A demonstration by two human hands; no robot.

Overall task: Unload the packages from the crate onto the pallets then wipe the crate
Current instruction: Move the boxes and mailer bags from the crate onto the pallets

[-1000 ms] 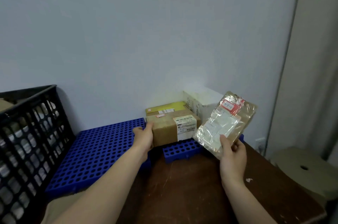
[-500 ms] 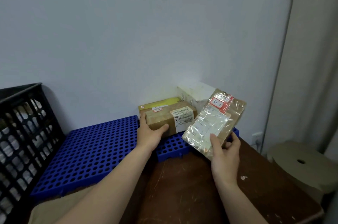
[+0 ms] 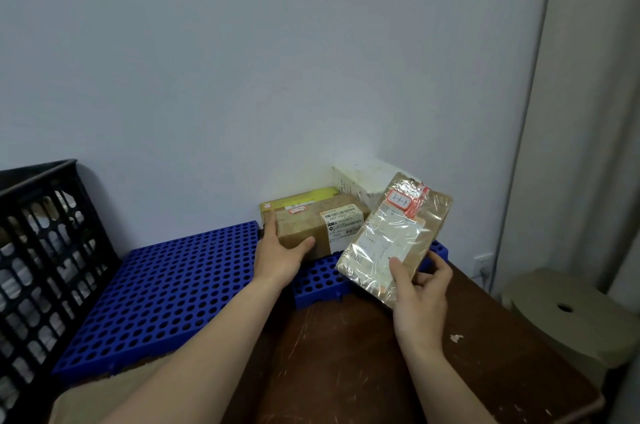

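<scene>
My left hand [image 3: 282, 259] grips the left end of a brown cardboard box [image 3: 322, 228] with a white label, which sits on the right blue pallet [image 3: 318, 280]. Behind it lie a yellow box [image 3: 304, 198] and a white box [image 3: 363, 179] against the wall. My right hand [image 3: 420, 292] holds a flat brown package wrapped in clear plastic [image 3: 394, 236], with a red-edged tag, up in front of those boxes. The black crate [image 3: 38, 250] stands at the left, with packages dimly visible through its openings.
A larger blue perforated pallet [image 3: 166, 288] lies between the crate and the boxes. Both pallets rest on a scratched brown table [image 3: 363, 361]. A beige round stool [image 3: 568, 312] stands at the right, beside a curtain and a wall outlet.
My left hand has moved from the box's side to a grip round its left end, thumb on the front. The view has shifted slightly right; my right hand keeps holding the flat package.
</scene>
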